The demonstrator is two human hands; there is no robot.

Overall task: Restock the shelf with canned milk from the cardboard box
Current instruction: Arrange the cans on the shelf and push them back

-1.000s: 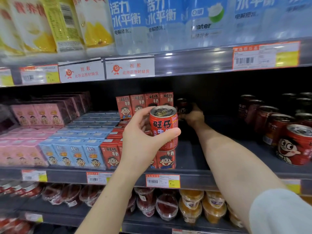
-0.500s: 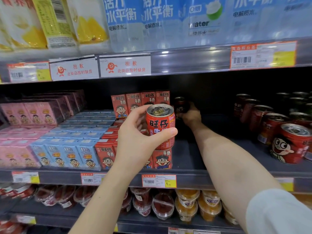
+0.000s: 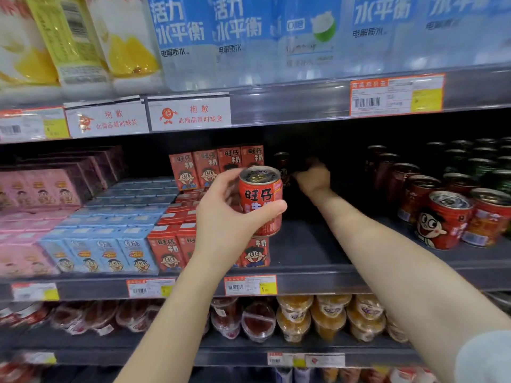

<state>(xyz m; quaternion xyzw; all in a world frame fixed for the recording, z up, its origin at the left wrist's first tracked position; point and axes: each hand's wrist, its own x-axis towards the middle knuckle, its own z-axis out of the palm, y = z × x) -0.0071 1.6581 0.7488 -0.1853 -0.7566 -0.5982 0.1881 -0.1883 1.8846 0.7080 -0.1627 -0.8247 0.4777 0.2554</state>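
Observation:
My left hand (image 3: 226, 217) grips a red milk can (image 3: 261, 199) upright, in front of the middle shelf (image 3: 309, 250). My right hand (image 3: 312, 179) reaches deep into the dark gap at the back of that shelf. Its fingertips are at or just beside a can (image 3: 282, 167) standing in shadow there, and I cannot make out whether they close on anything. More red cans (image 3: 442, 219) stand in rows on the shelf's right side. The cardboard box is out of view.
Red, blue and pink milk cartons (image 3: 166, 250) fill the shelf's left half, right beside my left hand. The upper shelf edge (image 3: 276, 106) with price tags hangs close above. Fruit cups (image 3: 326, 316) sit on the shelf below. Bare shelf floor lies between the cartons and the cans.
My right hand has slid a little to the right of the can at the back. My left hand keeps the red can in the same place.

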